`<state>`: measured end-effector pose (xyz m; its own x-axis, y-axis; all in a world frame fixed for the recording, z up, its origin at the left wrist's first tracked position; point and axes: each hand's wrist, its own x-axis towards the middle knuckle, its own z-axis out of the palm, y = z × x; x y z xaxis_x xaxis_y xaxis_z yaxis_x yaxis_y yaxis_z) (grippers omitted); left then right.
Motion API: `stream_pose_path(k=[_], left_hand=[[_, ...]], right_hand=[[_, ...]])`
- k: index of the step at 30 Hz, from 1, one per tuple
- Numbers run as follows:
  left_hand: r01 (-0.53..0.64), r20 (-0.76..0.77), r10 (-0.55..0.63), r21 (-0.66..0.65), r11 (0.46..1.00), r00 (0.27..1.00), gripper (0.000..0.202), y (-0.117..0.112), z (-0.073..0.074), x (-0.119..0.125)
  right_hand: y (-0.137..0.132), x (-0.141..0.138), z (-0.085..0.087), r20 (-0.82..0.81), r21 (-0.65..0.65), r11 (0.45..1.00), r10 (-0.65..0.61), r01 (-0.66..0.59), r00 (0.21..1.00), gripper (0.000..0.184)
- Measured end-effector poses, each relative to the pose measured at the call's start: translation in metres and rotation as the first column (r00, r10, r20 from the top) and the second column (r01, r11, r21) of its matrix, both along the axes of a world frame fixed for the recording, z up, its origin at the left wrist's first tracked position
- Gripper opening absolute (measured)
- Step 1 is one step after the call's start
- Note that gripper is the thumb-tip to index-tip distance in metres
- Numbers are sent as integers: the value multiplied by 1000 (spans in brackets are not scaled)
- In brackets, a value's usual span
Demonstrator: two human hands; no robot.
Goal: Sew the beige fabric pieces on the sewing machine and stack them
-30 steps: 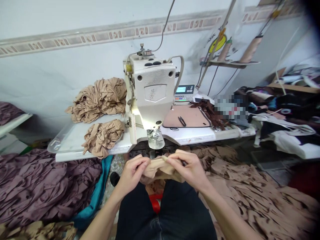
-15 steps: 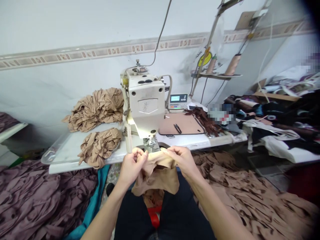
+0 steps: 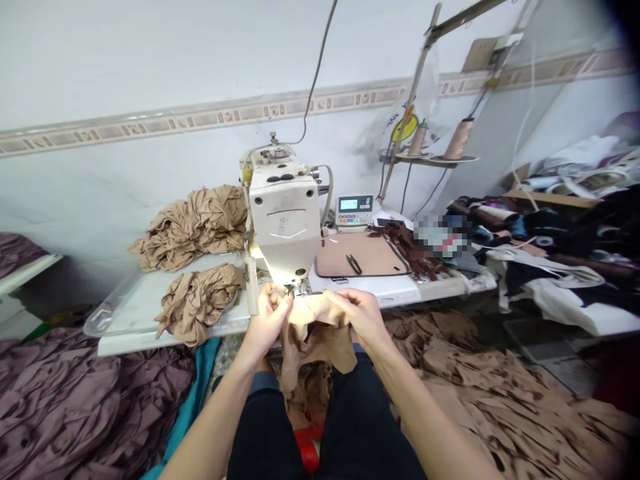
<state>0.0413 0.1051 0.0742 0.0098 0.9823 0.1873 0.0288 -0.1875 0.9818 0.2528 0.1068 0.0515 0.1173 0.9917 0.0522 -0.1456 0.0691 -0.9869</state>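
Two hands on one tan piece (image 3: pixel 320 317) right now, and it's sitting right at the front edge of the surface (image 3: pixel 145 297), just under the needle end of the sewing machine (image 3: pixel 283 227). Its top edge is pulled out sideways, running left to right along the surface edge, while the rest hangs down loose toward the lap, so the held edge goes across and the body of it points at the floor. Left hand (image 3: pixel 270 319) has its fingers curled in tight, pinching the left end of that edge right beside the presser foot. Right hand (image 3: pixel 357 313) is also closed in a pinch on the right end, knuckles up. Room-wise it's pretty cramped: the machine head is directly behind the fabric, and to the left a small tan bundle (image 3: pixel 197 300) sits near the front edge with a bigger tan pile (image 3: pixel 193 223) behind it against the wall. Right of the machine there's a flat pink mat (image 3: pixel 373 257) with a pair of snips (image 3: pixel 354 264) lying on it, and brown strips (image 3: pixel 405 241) just past that. The bare stretch of surface between the small bundle and the machine is narrow. Down below, a purple heap (image 3: pixel 75 400) fills the left side and a tan heap (image 3: pixel 500 387) the right.
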Motion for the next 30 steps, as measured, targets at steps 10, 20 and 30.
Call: stream_pose_path(k=[10, 20, 30], left_hand=[[-76, 40, 81, -103, 992, 996, 43, -24, -20, -11], [-98, -68, 91, -112, 989, 994, 45, -23, -38, -78], [-61, -184, 46, -75, 995, 982, 48, -42, -50, -66]], right_hand=[[-21, 1, -53, 54, -43, 999, 13, -11, 998, 58], [-78, -51, -63, 140, 142, 986, 68, -88, 988, 48], [-79, -77, -47, -91, -15, 971, 237, -239, 967, 57]])
